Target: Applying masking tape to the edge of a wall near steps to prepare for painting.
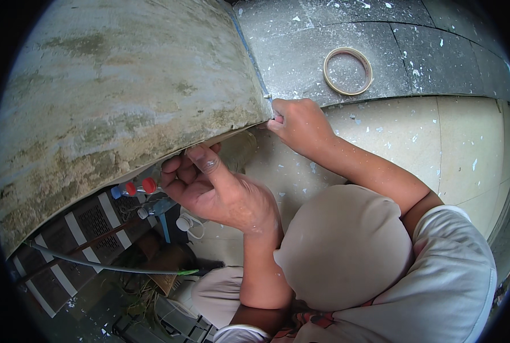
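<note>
At the lower corner of the weathered wall [129,74], my right hand [302,123] has its fingers closed in a pinch. Whatever they grip is hidden. Below the wall's edge is my left hand [226,191], its fingers curled and the thumb pressed up by the edge; I cannot make out what lies in them. A thin tan strip [229,136] follows the edge between the two hands. Blue tape [246,48] lines the joint where wall meets grey tiles, ending near my right hand. A roll of masking tape [370,78] lies flat on the grey tiles, beyond that hand.
Paint-spattered grey tiles [438,63] form a ledge above cream tiles [392,128]. Left of my left hand are plastic bottles with red caps [148,185] and a white jug [184,222]. A grey hose [112,266] crosses the lower left, near plants and a slatted panel [72,243].
</note>
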A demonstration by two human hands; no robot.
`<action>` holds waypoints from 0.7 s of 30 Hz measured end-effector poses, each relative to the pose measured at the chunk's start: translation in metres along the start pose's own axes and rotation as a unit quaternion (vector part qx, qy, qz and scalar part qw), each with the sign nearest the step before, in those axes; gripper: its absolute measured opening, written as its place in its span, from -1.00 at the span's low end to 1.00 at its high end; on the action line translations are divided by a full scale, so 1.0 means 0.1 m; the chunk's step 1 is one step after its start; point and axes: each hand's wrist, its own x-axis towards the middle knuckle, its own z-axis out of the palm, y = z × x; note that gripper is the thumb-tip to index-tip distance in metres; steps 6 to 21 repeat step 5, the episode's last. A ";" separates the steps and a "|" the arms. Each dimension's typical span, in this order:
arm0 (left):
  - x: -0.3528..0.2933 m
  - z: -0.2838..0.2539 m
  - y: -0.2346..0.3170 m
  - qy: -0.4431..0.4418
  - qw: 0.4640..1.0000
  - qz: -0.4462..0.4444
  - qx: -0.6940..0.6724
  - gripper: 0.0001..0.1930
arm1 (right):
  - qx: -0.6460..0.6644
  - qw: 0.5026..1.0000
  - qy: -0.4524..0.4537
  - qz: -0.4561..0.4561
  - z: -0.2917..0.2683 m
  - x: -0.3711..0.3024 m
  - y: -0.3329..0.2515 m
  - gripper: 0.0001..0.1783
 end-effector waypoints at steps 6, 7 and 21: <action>0.02 -0.08 0.06 -0.022 0.996 -0.067 0.050 -0.46 | -0.087 0.996 -0.017 0.004 0.03 0.00 0.00 -0.73; 0.02 -0.08 0.06 -0.022 0.996 -0.067 0.050 -0.46 | -0.087 0.996 -0.017 0.004 0.03 0.00 0.00 -0.73; 0.02 -0.08 0.06 -0.022 0.996 -0.067 0.050 -0.46 | -0.087 0.996 -0.017 0.004 0.03 0.00 0.00 -0.73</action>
